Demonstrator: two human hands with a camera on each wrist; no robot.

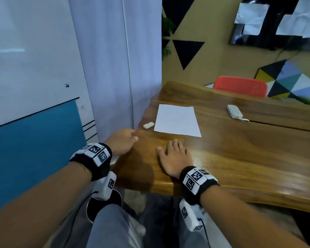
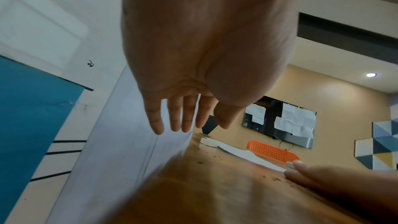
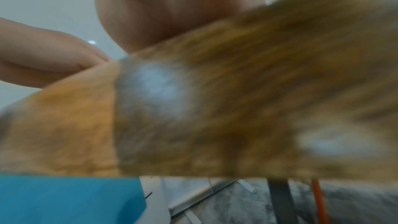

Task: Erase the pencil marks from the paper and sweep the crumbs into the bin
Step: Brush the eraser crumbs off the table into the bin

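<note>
Sweeping step, I judge: right hand flat on the table at centre frame, fingers straight; left hand spread wide, empty, at the edge; next, push the crumbs off toward the bin

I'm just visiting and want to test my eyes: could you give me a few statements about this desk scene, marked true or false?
1. The eraser lies left of the paper. True.
2. The right hand holds the eraser. False: it lies flat on the table, holding nothing.
3. The left hand is at the table's left edge, fingers straight. True.
4. The power strip sits on the paper. False: it lies apart, to the right.
5. The chair is blue. False: it is orange-red.
</note>
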